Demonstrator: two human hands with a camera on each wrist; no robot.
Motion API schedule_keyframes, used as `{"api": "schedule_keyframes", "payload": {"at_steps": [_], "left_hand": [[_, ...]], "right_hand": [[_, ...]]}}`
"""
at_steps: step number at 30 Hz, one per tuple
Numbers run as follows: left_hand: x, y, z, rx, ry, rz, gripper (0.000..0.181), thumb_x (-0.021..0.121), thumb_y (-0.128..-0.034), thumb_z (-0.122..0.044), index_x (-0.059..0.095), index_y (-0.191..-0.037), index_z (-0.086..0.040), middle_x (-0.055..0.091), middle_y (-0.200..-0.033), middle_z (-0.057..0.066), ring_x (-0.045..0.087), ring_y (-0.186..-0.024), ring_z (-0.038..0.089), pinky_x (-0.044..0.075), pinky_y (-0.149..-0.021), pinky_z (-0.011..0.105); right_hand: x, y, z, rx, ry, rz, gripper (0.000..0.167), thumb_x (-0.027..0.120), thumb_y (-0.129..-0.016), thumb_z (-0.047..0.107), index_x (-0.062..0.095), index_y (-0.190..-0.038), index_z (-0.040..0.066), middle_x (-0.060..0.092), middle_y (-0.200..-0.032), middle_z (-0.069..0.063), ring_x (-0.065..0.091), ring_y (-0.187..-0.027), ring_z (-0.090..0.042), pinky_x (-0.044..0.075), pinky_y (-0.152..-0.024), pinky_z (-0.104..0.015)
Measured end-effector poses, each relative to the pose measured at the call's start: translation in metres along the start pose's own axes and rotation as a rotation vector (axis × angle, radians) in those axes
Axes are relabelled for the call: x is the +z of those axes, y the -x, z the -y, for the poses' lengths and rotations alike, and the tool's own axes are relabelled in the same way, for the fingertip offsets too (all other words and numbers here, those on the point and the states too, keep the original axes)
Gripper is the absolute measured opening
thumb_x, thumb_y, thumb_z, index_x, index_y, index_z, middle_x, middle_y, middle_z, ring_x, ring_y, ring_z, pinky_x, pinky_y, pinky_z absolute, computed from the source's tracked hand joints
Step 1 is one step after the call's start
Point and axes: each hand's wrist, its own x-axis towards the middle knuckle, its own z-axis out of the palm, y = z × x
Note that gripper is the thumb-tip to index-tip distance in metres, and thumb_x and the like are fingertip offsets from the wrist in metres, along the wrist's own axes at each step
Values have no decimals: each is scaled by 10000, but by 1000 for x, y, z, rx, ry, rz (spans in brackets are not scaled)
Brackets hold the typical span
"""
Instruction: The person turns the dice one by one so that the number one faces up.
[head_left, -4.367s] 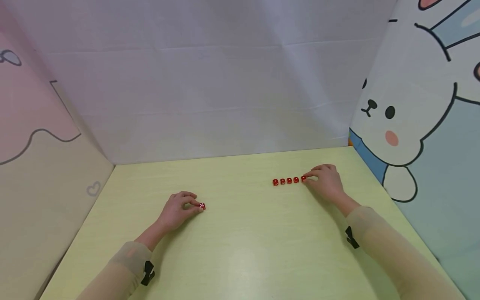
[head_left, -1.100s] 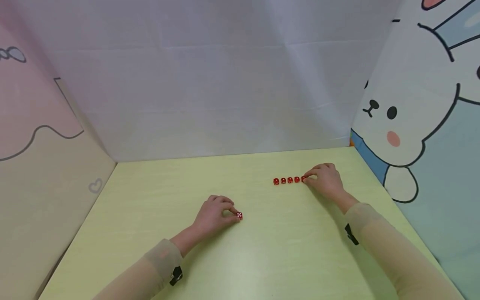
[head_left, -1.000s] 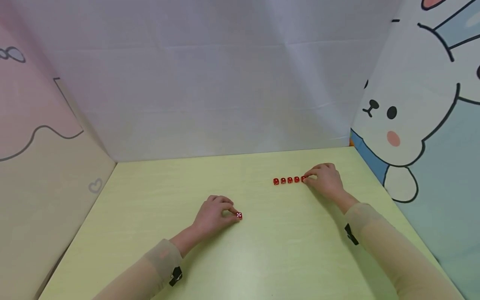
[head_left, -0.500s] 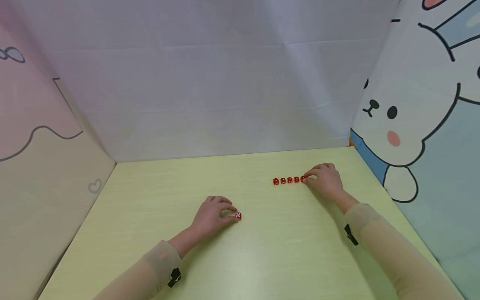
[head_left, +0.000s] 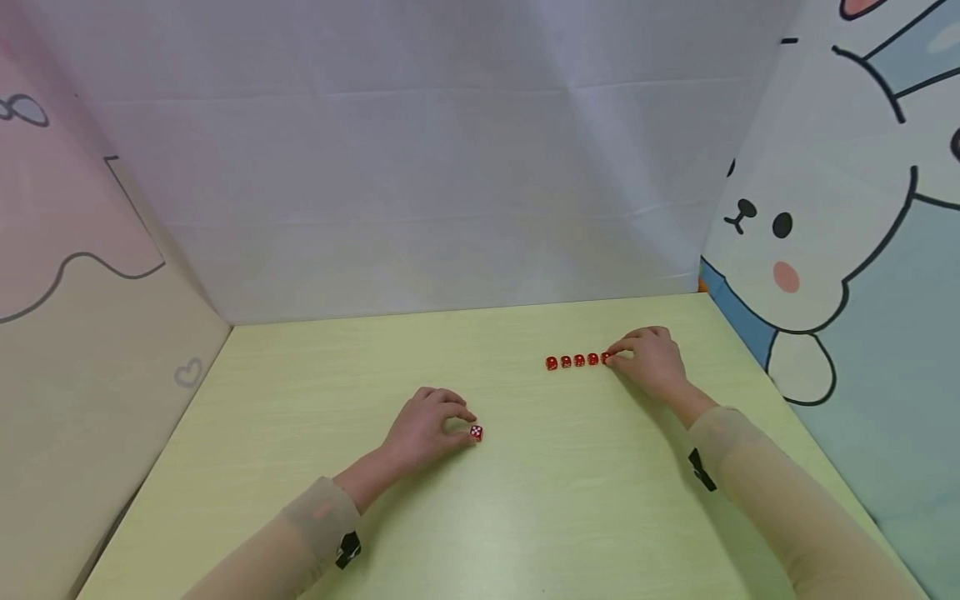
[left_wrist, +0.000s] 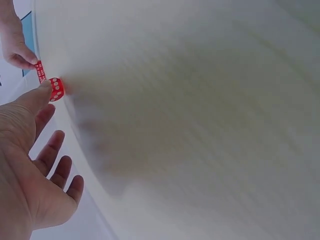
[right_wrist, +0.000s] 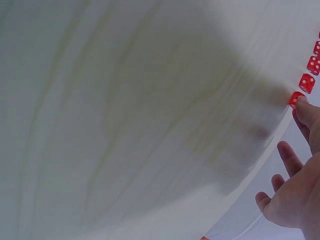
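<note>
A single red die with white pips [head_left: 476, 433] rests on the table, left of centre. The left hand [head_left: 426, 429] is beside it, thumb touching the die while the index fingertip is lifted just off it. In the left wrist view, the thumb overlaps the die [left_wrist: 57, 90] and the other fingers are spread apart from it. Farther back on the right, several red dice [head_left: 579, 361] stand in a straight row. The right hand [head_left: 651, 362] pinches the row's rightmost die [right_wrist: 295, 99] between thumb and index finger; that die is partly hidden by the fingers.
The pale yellow table [head_left: 525, 500] meets a white cloth backdrop [head_left: 450, 208] behind. A wall with a rabbit drawing [head_left: 795, 242] borders the right side, and a pink and cream panel [head_left: 90, 350] the left.
The left hand has carried its die rightward and slightly nearer since the earliest frame. More recently its index finger has lifted off the die. The right hand and the row have stayed put.
</note>
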Motion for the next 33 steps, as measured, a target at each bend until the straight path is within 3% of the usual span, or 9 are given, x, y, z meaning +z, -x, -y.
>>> {"api": "schedule_keyframes", "payload": {"at_steps": [4, 12, 29, 33], "left_hand": [[-4, -2, -2, 18, -39, 28, 242, 829, -861, -411, 804, -1054, -267, 658, -1216, -20, 533, -1185, 290, 453, -996, 479], [-7, -3, -5, 5, -12, 50, 183, 835, -859, -390, 811, -1006, -285, 658, -1199, -25, 531, -1177, 304, 457, -975, 500], [0, -2, 2, -22, -90, -5, 144, 842, -842, -432, 816, -872, -293, 673, -1211, -45, 531, -1221, 305, 445, -1008, 515], [4, -1, 4, -38, -33, -31, 139, 846, -839, -429, 817, -876, -298, 675, -1212, -51, 530, -1226, 313, 436, -1013, 527]], "right_hand": [[1, 0, 1, -5, -2, -2, 241, 721, -971, 265, 792, -1134, 102, 650, -1262, -215, 351, -1315, -519, 324, -1021, -685], [2, 0, 2, -8, 10, -8, 250, 714, -978, 277, 789, -1147, 109, 643, -1273, -216, 347, -1323, -521, 321, -1027, -689], [5, 0, -1, -4, 15, -8, 253, 708, -983, 278, 788, -1151, 107, 638, -1281, -219, 342, -1327, -518, 315, -1033, -688], [4, 1, -1, 2, 14, -9, 252, 709, -982, 280, 791, -1147, 109, 643, -1279, -218, 346, -1328, -516, 317, -1040, -682]]}}
